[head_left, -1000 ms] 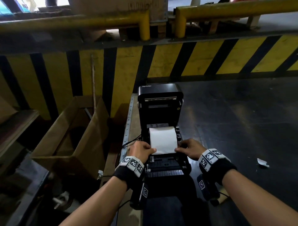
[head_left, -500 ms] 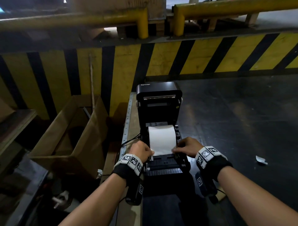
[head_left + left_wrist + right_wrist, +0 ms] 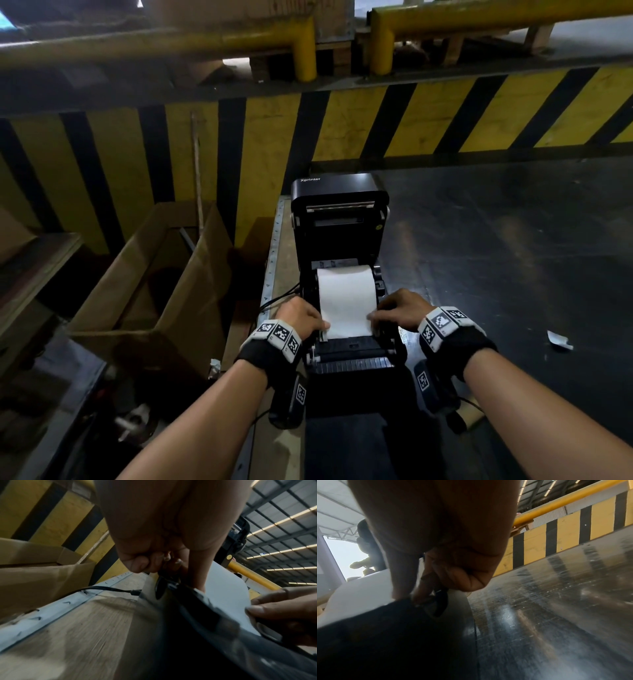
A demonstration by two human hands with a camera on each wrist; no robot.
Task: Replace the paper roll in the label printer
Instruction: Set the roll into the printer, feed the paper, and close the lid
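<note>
A black label printer (image 3: 339, 212) stands with its lid raised on a narrow wooden bench. A white paper roll (image 3: 345, 294) sits in its bay, and the free end lies forward over the front bar. My left hand (image 3: 320, 325) pinches the paper's left front corner beside the black guide. My right hand (image 3: 374, 320) pinches the right front corner. In the left wrist view my curled left fingers (image 3: 150, 563) reach down to the paper (image 3: 228, 588), with the right fingers (image 3: 267, 609) on its far edge. In the right wrist view two fingertips (image 3: 418, 596) press at the paper (image 3: 359, 595).
An open cardboard box (image 3: 150, 284) stands left of the bench. A black cable (image 3: 277, 301) runs to the printer's left side. A yellow-and-black striped wall (image 3: 411, 120) with yellow rails closes the back. A dark glossy surface (image 3: 513, 257) with a paper scrap (image 3: 559, 341) lies to the right.
Both hands stay at the paper's front corners. The free end now lies a little further forward over the front bar. The head view has shifted slightly.
</note>
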